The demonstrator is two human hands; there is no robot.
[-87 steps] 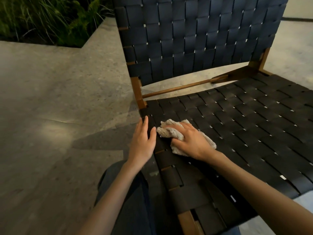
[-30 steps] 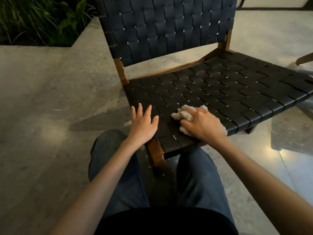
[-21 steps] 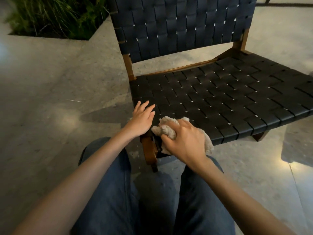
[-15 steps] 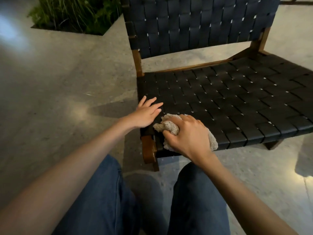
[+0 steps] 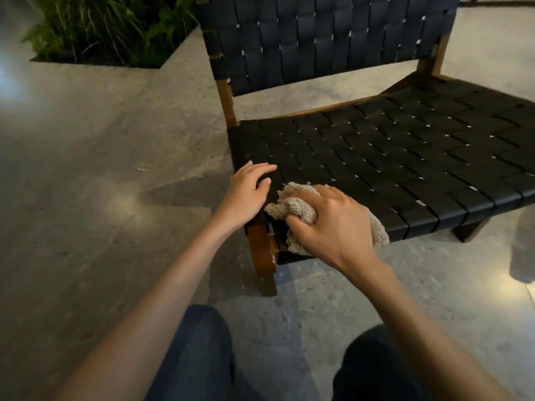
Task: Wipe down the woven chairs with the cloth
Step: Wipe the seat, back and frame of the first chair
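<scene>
You look down on a polished grey stone floor (image 5: 86, 140), finely speckled. At your upper left, a planting bed (image 5: 110, 27) of green grasses and ferns is set into it, its edge cutting an angled notch. A soft pool of reflected light (image 5: 124, 204) shines on the floor at left. A brighter glare (image 5: 518, 290) lies at the right edge. The lighting is dim.
</scene>
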